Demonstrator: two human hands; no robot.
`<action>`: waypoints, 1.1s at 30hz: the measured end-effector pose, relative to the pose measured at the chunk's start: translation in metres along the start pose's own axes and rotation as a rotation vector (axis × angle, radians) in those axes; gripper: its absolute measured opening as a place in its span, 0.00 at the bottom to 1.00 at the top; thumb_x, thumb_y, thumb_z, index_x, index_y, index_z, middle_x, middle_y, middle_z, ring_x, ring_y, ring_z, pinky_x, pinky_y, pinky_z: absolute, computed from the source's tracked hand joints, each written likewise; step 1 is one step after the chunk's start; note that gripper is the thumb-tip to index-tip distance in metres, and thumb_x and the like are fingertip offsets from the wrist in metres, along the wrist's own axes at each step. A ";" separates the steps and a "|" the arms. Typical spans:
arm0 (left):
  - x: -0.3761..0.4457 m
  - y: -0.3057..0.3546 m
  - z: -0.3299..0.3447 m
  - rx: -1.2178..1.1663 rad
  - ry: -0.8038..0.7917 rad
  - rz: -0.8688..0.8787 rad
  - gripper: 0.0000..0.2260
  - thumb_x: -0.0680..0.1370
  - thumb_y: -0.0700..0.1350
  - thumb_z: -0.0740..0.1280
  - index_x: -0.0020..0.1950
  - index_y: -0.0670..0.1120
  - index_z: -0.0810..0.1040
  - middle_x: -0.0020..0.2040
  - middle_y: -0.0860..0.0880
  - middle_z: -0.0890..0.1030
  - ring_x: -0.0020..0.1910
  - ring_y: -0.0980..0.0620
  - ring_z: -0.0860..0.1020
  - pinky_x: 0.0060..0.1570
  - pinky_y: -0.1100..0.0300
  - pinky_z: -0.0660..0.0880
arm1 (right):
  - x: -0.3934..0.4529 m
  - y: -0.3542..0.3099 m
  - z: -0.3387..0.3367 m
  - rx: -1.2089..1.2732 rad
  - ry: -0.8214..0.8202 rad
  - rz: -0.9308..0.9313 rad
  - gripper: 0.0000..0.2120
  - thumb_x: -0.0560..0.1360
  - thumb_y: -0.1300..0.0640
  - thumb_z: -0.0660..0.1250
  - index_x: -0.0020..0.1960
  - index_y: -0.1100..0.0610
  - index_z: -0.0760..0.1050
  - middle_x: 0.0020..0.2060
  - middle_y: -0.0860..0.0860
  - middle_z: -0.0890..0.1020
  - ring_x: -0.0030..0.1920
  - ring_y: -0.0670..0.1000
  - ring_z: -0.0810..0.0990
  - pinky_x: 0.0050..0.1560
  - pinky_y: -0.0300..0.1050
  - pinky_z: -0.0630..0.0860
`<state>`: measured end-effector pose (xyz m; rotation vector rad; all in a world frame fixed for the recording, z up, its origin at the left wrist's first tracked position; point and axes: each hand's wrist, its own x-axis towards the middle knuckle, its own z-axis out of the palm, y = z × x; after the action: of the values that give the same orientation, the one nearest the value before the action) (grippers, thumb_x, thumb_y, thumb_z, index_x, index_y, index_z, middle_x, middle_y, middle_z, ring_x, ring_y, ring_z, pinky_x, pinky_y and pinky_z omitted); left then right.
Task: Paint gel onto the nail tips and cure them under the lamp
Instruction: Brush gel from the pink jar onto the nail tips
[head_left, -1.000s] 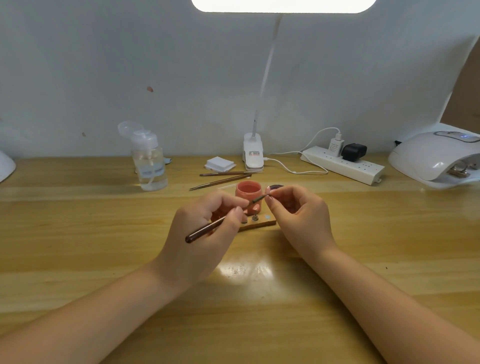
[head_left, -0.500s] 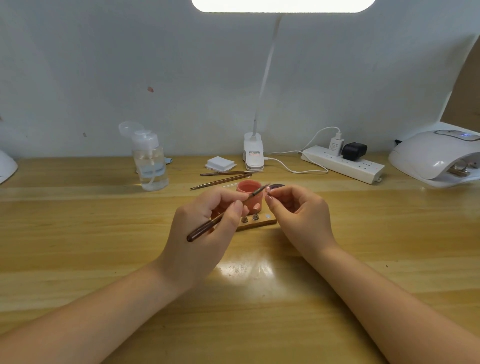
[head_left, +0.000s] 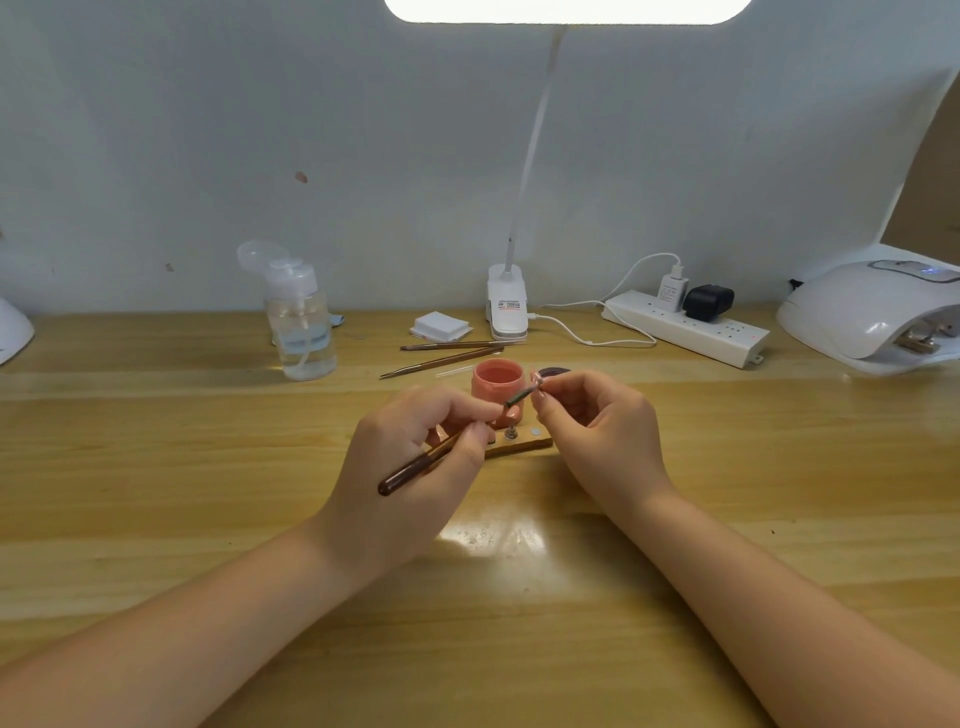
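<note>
Mid-paint. Left hand (head_left: 415, 457) grips the brush (head_left: 421, 464), bristles on the nail tip (head_left: 539, 383) pinched by the right hand (head_left: 597, 431), at 12 o'clock of the wooden stand (head_left: 524, 445). Gel pot (head_left: 497, 381) open behind. Curing lamp (head_left: 872, 312) at 2 o'clock; curing probably pending.

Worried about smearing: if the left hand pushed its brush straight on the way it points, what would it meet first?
Likely the nail tip pinched by the right hand; the brush in the left hand already ends about there, up and to the right. Depth is unclear.
</note>
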<state>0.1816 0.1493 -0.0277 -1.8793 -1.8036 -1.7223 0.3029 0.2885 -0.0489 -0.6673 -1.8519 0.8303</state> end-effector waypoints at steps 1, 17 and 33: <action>0.000 0.000 -0.001 -0.018 0.008 -0.003 0.08 0.75 0.47 0.65 0.48 0.48 0.82 0.42 0.55 0.83 0.43 0.54 0.80 0.42 0.58 0.76 | 0.000 0.000 0.000 0.001 -0.001 0.002 0.05 0.73 0.61 0.72 0.44 0.51 0.80 0.35 0.44 0.82 0.37 0.42 0.80 0.40 0.39 0.79; 0.003 0.003 0.000 -0.011 0.011 -0.055 0.08 0.75 0.44 0.65 0.50 0.50 0.82 0.43 0.57 0.83 0.44 0.59 0.79 0.43 0.70 0.71 | 0.000 0.001 0.001 0.005 0.002 0.005 0.03 0.73 0.61 0.72 0.46 0.55 0.81 0.36 0.46 0.83 0.37 0.43 0.81 0.41 0.41 0.80; 0.002 0.004 0.001 -0.079 0.051 -0.091 0.08 0.76 0.45 0.65 0.51 0.52 0.81 0.43 0.57 0.84 0.43 0.60 0.79 0.43 0.70 0.71 | 0.000 0.000 0.001 0.033 0.014 0.025 0.02 0.72 0.60 0.72 0.45 0.55 0.81 0.35 0.46 0.83 0.36 0.44 0.81 0.41 0.46 0.80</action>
<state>0.1847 0.1499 -0.0243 -1.7890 -1.8564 -1.8803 0.3023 0.2886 -0.0493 -0.6753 -1.8165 0.8689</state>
